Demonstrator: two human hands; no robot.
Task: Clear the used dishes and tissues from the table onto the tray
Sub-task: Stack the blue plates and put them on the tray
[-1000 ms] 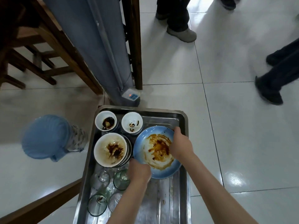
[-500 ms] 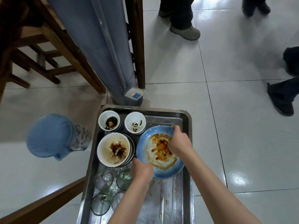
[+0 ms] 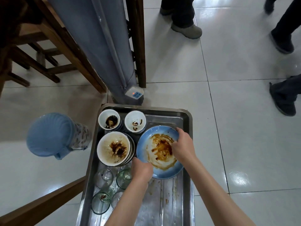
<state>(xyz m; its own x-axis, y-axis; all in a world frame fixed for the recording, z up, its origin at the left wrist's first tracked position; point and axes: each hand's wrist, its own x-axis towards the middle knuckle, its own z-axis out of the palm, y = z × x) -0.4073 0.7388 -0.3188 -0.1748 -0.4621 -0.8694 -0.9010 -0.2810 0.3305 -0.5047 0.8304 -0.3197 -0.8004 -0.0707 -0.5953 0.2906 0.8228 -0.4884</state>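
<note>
Both hands are closed on the blue plate (image 3: 160,152), which is held inside the metal tray (image 3: 189,190). The left hand (image 3: 142,168) is curled over the plate's near-left rim; the right hand (image 3: 183,146) is curled over its far-right rim, with the fingertips hooked at the edge. Whether the plate rests on the tray floor or is held just above it cannot be told. Brown sauce is smeared across the plate's middle.

Positions relative to the plate: just to its left, a stack of white plates (image 3: 114,148) is seen, the top one stained dark brown; the two rims are nearly touching. Beyond the plate, at the tray's far end, two small white bowls (image 3: 109,119) (image 3: 135,121) are set side by side, each with dark residue. To the near left of the plate, by the left wrist, several clear glasses (image 3: 104,176) are grouped; one near glass holds brown scraps. Nearer than the plate, bare tray floor with brown streaks is visible.

Left of the tray, a blue-lidded jug (image 3: 48,134) is seen on the white tiled floor (image 3: 228,144). Past the tray's far end, a grey column (image 3: 101,51) with a small white socket unit (image 3: 134,94) is recorded. Shoes (image 3: 187,31) of other persons are noted far right of the plate.
</note>
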